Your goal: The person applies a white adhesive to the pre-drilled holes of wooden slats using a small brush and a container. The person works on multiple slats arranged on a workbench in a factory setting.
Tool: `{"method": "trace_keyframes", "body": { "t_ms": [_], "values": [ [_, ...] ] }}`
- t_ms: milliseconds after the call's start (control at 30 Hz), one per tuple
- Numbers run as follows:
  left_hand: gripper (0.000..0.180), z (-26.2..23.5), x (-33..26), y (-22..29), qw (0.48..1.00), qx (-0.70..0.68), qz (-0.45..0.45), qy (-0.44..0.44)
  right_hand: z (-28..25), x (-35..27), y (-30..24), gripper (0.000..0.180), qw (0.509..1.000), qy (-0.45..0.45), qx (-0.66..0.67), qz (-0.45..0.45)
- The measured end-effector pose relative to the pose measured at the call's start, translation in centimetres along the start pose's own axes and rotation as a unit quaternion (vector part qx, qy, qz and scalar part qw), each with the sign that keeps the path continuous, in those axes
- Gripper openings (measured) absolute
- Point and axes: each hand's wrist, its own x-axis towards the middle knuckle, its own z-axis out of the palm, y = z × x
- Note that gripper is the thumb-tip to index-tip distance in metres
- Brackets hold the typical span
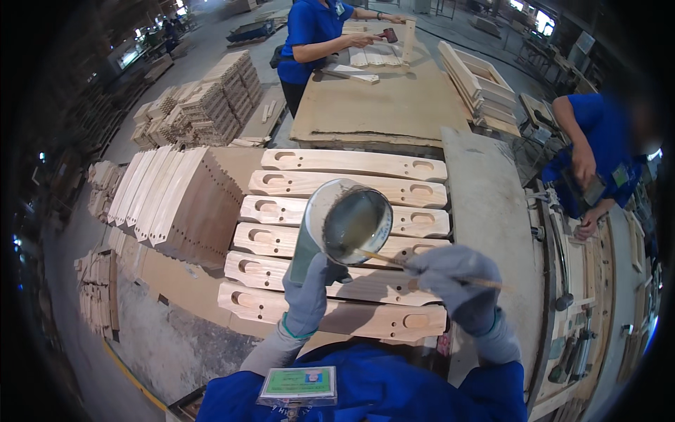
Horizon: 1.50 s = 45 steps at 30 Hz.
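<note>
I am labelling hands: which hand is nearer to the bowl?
Left. The left hand holds the bowl from below; the right hand is apart, to its right, gripping a thin stick.

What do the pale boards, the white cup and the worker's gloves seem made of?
Pale boards: wood, apparently unfinished, since grain shows and there's little shine. Cup: perhaps enamelled metal or glazed ceramic; its smooth white surface fits either. Gloves: probably knitted fabric, judging by the matte grey, close-fitting look and teal cuff edging.
</note>
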Motion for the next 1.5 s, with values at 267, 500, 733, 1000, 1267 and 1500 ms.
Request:
{"method": "trace_keyframes", "body": {
  "t_ms": [267, 500, 733, 1000, 1267, 1500],
  "values": [
    [0.02, 1.4, 0.5, -1.4, 0.997, -0.018, 0.048, 0.064, 1.4, -1.7, -0.6, 0.01, 0.984, -0.039, -0.163, 0.062],
    [0.026, -0.4, 2.3, -6.4, 0.995, 0.004, -0.099, 0.031, -3.5, 7.0, 8.9, 0.016, 0.972, 0.154, -0.081, 0.156],
    [0.02, 0.4, 2.4, -6.7, 0.992, 0.044, -0.1, 0.07, -5.6, 8.9, 17.1, 0.025, 0.935, 0.047, -0.315, 0.158],
    [0.018, 0.1, 2.4, -6.9, 0.989, 0.06, -0.116, 0.062, -4.4, 8.1, 19.7, 0.026, 0.911, 0.052, -0.396, 0.106],
    [0.023, -0.9, 2.4, -8.2, 0.99, 0.053, -0.113, 0.068, -5.2, 10.6, 19.1, 0.025, 0.919, 0.071, -0.365, 0.133],
    [0.02, -0.4, 2.5, -7.9, 0.988, 0.013, -0.128, 0.085, -5.0, 10.7, 20.5, 0.023, 0.911, 0.027, -0.393, 0.126]
  ]
}}
